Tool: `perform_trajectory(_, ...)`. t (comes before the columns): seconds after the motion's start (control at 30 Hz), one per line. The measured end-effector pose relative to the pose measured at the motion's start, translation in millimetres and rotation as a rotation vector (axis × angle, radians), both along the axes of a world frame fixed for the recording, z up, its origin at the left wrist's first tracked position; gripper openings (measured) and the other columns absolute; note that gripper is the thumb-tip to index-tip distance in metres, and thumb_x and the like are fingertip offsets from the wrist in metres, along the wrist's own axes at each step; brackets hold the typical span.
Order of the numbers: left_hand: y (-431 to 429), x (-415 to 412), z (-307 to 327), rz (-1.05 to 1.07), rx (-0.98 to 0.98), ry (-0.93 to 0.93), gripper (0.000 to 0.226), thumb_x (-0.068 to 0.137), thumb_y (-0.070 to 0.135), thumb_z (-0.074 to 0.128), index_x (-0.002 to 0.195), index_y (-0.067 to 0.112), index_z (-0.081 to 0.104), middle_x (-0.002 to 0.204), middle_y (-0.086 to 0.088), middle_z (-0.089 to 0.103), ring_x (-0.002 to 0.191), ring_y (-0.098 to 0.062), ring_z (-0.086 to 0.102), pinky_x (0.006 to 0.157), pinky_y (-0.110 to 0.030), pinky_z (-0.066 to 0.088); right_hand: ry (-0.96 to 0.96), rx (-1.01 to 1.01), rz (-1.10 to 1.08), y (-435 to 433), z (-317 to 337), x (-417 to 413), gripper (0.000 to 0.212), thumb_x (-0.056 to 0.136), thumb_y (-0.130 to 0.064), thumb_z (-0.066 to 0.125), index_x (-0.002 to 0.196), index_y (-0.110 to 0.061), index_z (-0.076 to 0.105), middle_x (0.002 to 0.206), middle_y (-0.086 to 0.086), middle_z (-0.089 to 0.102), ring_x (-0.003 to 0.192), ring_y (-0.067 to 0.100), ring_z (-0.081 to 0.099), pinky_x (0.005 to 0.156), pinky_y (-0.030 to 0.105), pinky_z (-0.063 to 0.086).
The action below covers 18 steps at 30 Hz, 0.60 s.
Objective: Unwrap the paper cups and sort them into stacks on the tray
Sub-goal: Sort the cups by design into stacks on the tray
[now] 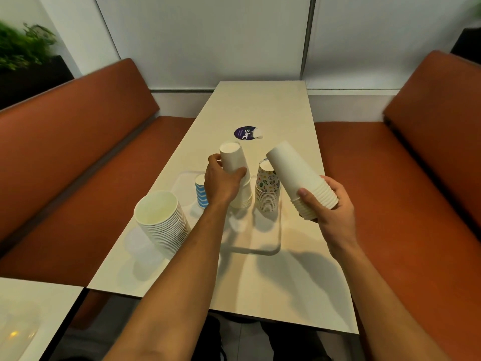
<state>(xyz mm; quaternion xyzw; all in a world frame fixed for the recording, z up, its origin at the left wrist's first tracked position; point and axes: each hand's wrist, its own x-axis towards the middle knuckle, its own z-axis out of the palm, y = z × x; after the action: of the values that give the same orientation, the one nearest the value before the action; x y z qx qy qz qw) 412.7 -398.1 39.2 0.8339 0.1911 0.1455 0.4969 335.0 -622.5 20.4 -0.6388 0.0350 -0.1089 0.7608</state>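
Head cam: L hand (223, 182) curled round upper part of white stack (240, 196), which stands upside down on tray (270, 247) between blue-striped cups (201, 191) and patterned cups (268, 190). R hand (335, 207) wraps rim end of white bundle (294, 173), held in air just right of tray; thumb across rims, fingers behind. Bundle's long axis tilted: closed end up and toward L, rims low by R palm. White stack lies left of R grip, patterned cups between. Judge bundle needs tipping upright, rims down, then carrying over patterned cups. Bigger cups (162, 220) sit off tray, near-left on table (260, 282).
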Motion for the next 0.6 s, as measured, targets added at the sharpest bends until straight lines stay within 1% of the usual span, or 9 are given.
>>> perform_trajectory(0.1, 1.2, -0.4, -3.5, -0.030, 0.020, 0.026, 0.077, 0.081, 0.036, 0.085, 0.143, 0.021, 0.042, 0.141, -0.005, 0.058, 0.124, -0.029, 0.058, 0.100, -0.041, 0.048, 0.006, -0.011, 0.008, -0.4, -1.7, 1.4, 0.059, 0.067, -0.037, 0.094, 0.117, -0.030, 0.062, 0.110, 0.003, 0.067, 0.090, 0.018, 0.066, 0.063, 0.034, 0.058)
perform_trajectory(0.17, 3.1, -2.4, -6.0, -0.037, -0.001, 0.033, 0.081, 0.082, 0.037, 0.085, 0.147, 0.021, 0.039, 0.145, -0.006, 0.055, 0.129, -0.029, 0.055, 0.105, -0.043, 0.047, 0.009, -0.019, 0.026, 0.9, -2.2, 1.6, 0.058, 0.067, -0.038, 0.094, 0.116, -0.032, 0.063, 0.112, 0.005, 0.067, 0.091, 0.019, 0.067, 0.064, 0.034, 0.058)
perform_trajectory(0.27, 2.3, -11.6, -6.7, -0.017, -0.032, -0.020, 0.077, 0.087, 0.037, 0.082, 0.148, 0.022, 0.039, 0.147, -0.004, 0.052, 0.130, -0.026, 0.053, 0.101, -0.036, 0.045, 0.019, -0.012, 0.062, 4.4, -0.5, 0.5, 0.058, 0.067, -0.037, 0.091, 0.117, -0.030, 0.063, 0.112, 0.005, 0.067, 0.093, 0.020, 0.066, 0.063, 0.032, 0.058)
perform_trajectory(0.33, -1.5, -20.0, -4.4, 0.006, -0.081, -0.102, 0.069, 0.090, 0.038, 0.079, 0.146, 0.023, 0.042, 0.142, -0.002, 0.054, 0.126, -0.024, 0.056, 0.099, -0.035, 0.049, 0.036, -0.007, 0.084, 6.3, -1.8, 0.7, 0.062, 0.067, -0.039, 0.095, 0.119, -0.028, 0.063, 0.113, 0.006, 0.067, 0.094, 0.020, 0.066, 0.066, 0.034, 0.058)
perform_trajectory(0.4, -7.5, -29.2, 0.0, -0.013, -0.222, -0.145, 0.058, 0.090, 0.041, 0.077, 0.138, 0.023, 0.050, 0.132, 0.000, 0.061, 0.117, -0.021, 0.061, 0.099, -0.037, 0.053, 0.052, -0.021, 0.104, 8.3, -3.7, 0.9, 0.069, 0.062, -0.047, 0.095, 0.121, -0.028, 0.063, 0.117, 0.008, 0.067, 0.097, 0.023, 0.067, 0.071, 0.040, 0.060)
perform_trajectory(0.47, -12.9, -37.3, 2.7, -0.106, -0.440, -0.136, 0.055, 0.086, 0.048, 0.076, 0.130, 0.021, 0.057, 0.119, 0.001, 0.067, 0.110, -0.022, 0.067, 0.096, -0.043, 0.058, 0.068, -0.033, 0.122, 9.7, -5.4, 1.2, 0.075, 0.058, -0.052, 0.092, 0.123, -0.028, 0.064, 0.120, 0.008, 0.067, 0.103, 0.028, 0.068, 0.075, 0.048, 0.062)
perform_trajectory(0.53, -16.9, -47.5, 5.1, -0.245, -0.630, -0.098, 0.056, 0.087, 0.048, 0.076, 0.130, 0.017, 0.060, 0.117, -0.002, 0.070, 0.108, -0.023, 0.069, 0.086, -0.039, 0.060, 0.076, -0.037, 0.141, 11.0, -3.9, 0.6, 0.075, 0.058, -0.052, 0.092, 0.124, -0.029, 0.064, 0.121, 0.006, 0.067, 0.108, 0.032, 0.068, 0.079, 0.053, 0.062)
perform_trajectory(0.57, -19.0, -53.0, 6.2, -0.313, -0.686, -0.083, 0.051, 0.091, 0.045, 0.074, 0.131, 0.016, 0.061, 0.119, -0.005, 0.070, 0.108, -0.024, 0.069, 0.084, -0.037, 0.060, 0.078, -0.048, 0.152, 11.5, -2.7, 0.2, 0.075, 0.058, -0.053, 0.092, 0.124, -0.030, 0.064, 0.121, 0.005, 0.067, 0.110, 0.032, 0.067, 0.080, 0.054, 0.062)
perform_trajectory(0.6, -20.1, -57.0, 6.0, -0.373, -0.721, -0.071, 0.045, 0.095, 0.041, 0.071, 0.131, 0.016, 0.062, 0.122, -0.006, 0.071, 0.110, -0.024, 0.070, 0.086, -0.037, 0.060, 0.080, -0.060, 0.169, 12.1, -1.7, -0.4, 0.075, 0.058, -0.052, 0.092, 0.124, -0.031, 0.064, 0.121, 0.003, 0.066, 0.112, 0.032, 0.066, 0.081, 0.053, 0.062)
